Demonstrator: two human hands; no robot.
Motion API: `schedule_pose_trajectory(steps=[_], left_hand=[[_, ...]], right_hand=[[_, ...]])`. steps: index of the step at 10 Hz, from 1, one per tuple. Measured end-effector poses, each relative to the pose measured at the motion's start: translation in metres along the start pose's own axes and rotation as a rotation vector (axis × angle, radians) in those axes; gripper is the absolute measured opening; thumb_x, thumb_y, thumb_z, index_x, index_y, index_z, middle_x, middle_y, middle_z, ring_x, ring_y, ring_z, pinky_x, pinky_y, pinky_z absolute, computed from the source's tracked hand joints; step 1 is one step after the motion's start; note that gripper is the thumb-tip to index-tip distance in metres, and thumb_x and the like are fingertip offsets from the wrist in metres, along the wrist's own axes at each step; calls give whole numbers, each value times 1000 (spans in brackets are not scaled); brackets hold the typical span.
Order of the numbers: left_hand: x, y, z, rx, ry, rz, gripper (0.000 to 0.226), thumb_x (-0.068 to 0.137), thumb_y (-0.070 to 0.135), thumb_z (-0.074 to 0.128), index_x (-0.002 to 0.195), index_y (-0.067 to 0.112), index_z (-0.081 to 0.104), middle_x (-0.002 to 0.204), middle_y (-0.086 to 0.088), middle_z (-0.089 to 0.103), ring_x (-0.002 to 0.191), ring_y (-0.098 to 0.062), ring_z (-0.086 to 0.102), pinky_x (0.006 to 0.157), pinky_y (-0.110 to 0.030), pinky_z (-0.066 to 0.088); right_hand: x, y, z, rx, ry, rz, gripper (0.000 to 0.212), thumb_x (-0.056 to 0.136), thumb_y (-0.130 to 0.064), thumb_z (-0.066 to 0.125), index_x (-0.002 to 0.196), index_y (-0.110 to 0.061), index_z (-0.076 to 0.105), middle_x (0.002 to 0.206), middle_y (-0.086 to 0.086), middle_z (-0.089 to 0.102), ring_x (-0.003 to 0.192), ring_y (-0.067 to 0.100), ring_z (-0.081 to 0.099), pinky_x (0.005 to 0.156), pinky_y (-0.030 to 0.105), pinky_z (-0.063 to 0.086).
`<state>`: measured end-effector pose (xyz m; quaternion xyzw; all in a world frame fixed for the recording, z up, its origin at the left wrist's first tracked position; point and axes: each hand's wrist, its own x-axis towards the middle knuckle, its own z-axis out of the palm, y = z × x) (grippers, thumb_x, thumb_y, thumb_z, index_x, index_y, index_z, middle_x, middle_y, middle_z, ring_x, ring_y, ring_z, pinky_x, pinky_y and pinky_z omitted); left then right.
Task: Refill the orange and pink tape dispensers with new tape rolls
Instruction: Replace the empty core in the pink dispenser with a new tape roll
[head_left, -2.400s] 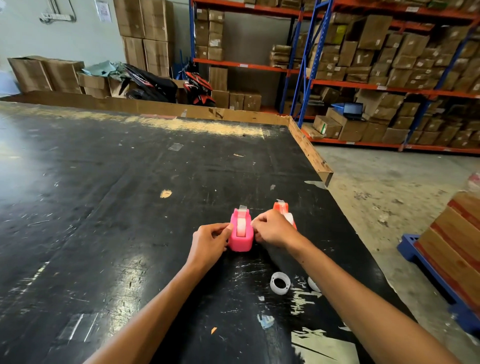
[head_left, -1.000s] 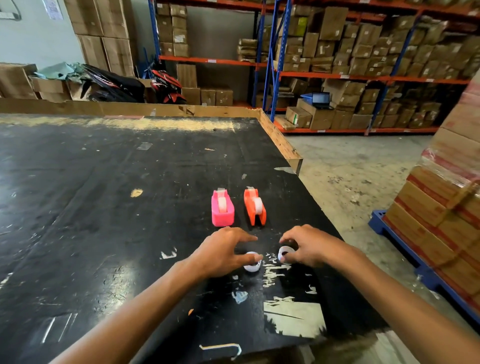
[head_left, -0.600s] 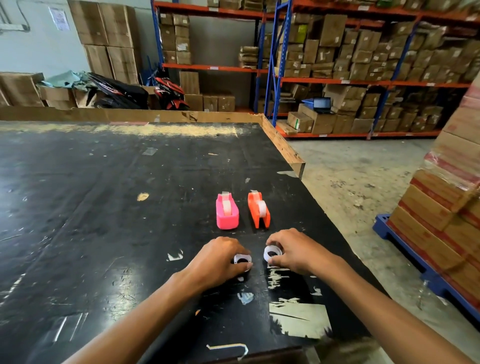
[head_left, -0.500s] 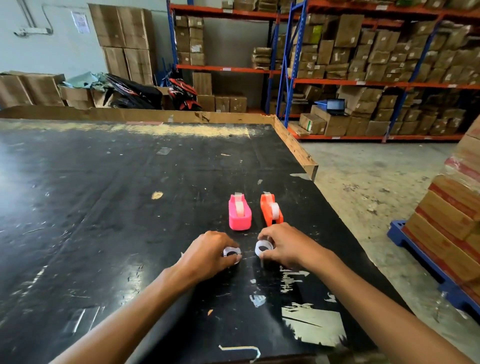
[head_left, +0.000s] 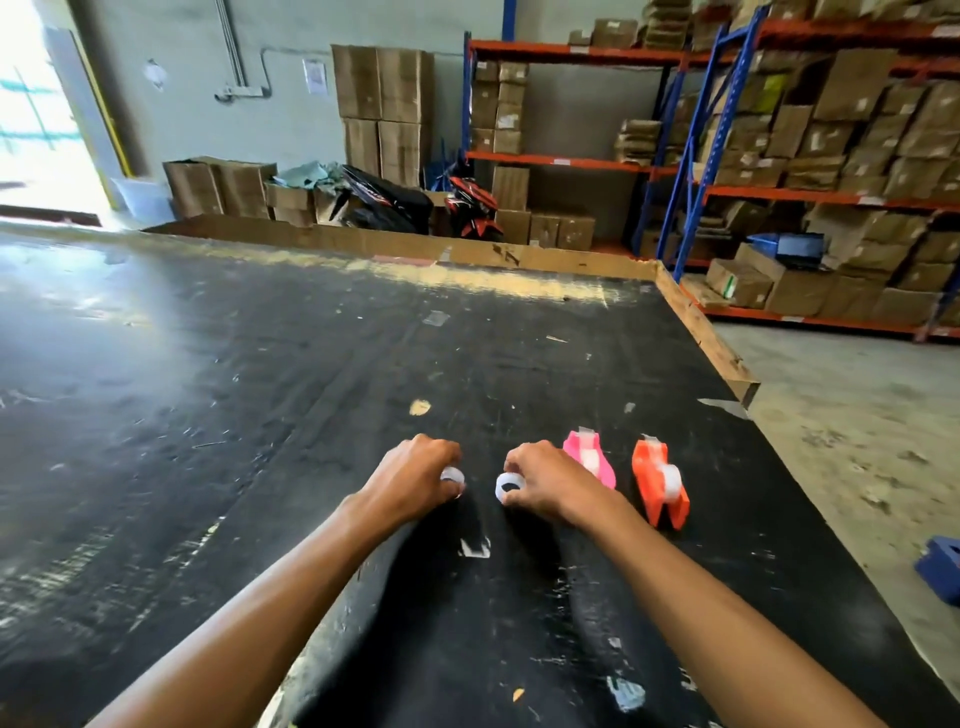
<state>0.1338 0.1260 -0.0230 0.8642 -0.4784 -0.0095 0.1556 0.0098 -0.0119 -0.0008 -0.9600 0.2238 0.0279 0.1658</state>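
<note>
On the black table (head_left: 260, 415) the pink dispenser (head_left: 592, 460) and the orange dispenser (head_left: 658, 483) stand side by side, each with a tape roll showing in it. Left of the pink one, my right hand (head_left: 545, 480) grips a small white ring (head_left: 508, 486) by its rim. My left hand (head_left: 413, 480) holds a second white ring (head_left: 453, 475), mostly covered by the fingers. Both rings are at or just above the table top; I cannot tell if they touch it. My right hand's back partly hides the pink dispenser.
The table's right edge, with a wooden strip (head_left: 701, 332), runs close past the orange dispenser; concrete floor lies beyond. A blue pallet corner (head_left: 940, 569) shows at far right. Shelving full of cardboard boxes (head_left: 831, 156) stands behind. Paint scuffs and tape scraps mark the table.
Both hands picked up the white rings from the near table and carried them forward and left, now level with the dispensers. The view has swung left.
</note>
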Motion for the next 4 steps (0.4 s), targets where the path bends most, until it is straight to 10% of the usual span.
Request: schedule_pose_trajectory(steps=[4], left_hand=[[0, -5, 16, -66, 23, -29, 47, 79, 36, 57, 120, 18, 43, 99, -9, 70, 93, -37, 63, 67, -34, 44]], right_hand=[[4, 7, 14, 43, 14, 1, 37, 81, -25, 65, 114, -11, 57, 117, 12, 61, 106, 32, 60, 90, 43, 51]])
